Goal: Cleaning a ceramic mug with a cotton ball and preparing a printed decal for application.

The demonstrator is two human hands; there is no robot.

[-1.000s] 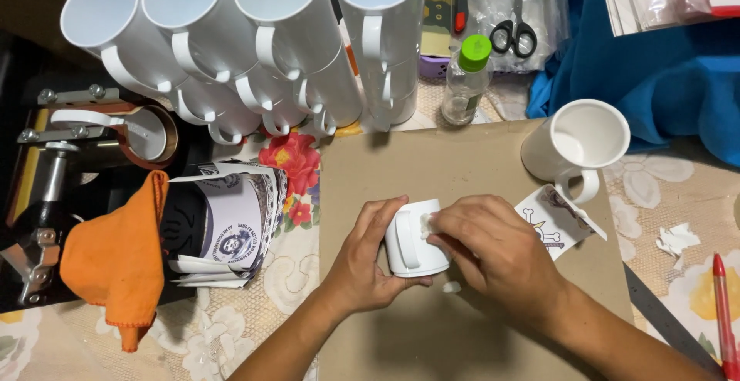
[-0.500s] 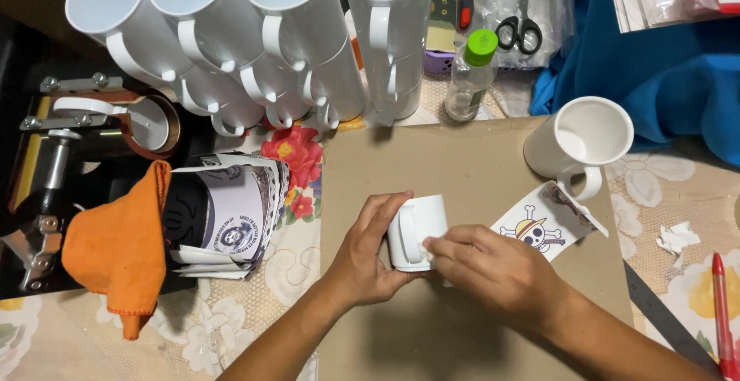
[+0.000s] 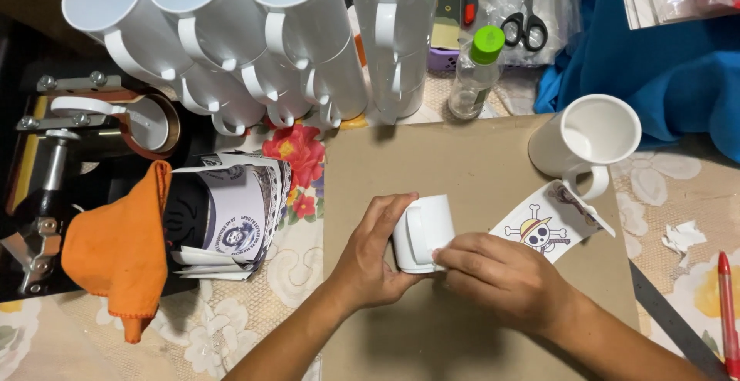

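White glazed mug (image 3: pixel 424 233) lying on its side on the brown cardboard sheet (image 3: pixel 462 157), handle up, clamped in the left hand (image 3: pixel 370 261) with fingers curled over the top and thumb beneath, likely to stop it rolling. Right hand (image 3: pixel 501 273) pressed against the near lower edge of the mug, fingertips (image 3: pixel 441 256) pinched closed on what looks like a small bit of tape or paper, too small to tell; seemingly smoothing or fixing something against the curved wall. Just beyond the right hand, a printed paper slip (image 3: pixel 539 230) with a skull in a straw hat, flat and within easy reach. Further out from it, an upright white mug (image 3: pixel 590 138), mouth open to the camera. Beyond both hands, stacks of white mugs (image 3: pixel 270 42), kept clear of the working patch. Out past the left hand, a curled bundle of printed sheets (image 3: pixel 231 219) beside an orange cloth (image 3: pixel 119 250) and a mug press (image 3: pixel 54 157). Scissors (image 3: pixel 528 26) and a green-capped bottle (image 3: pixel 474 72) well beyond, a red pen (image 3: pixel 726 304) far off past the right wrist.
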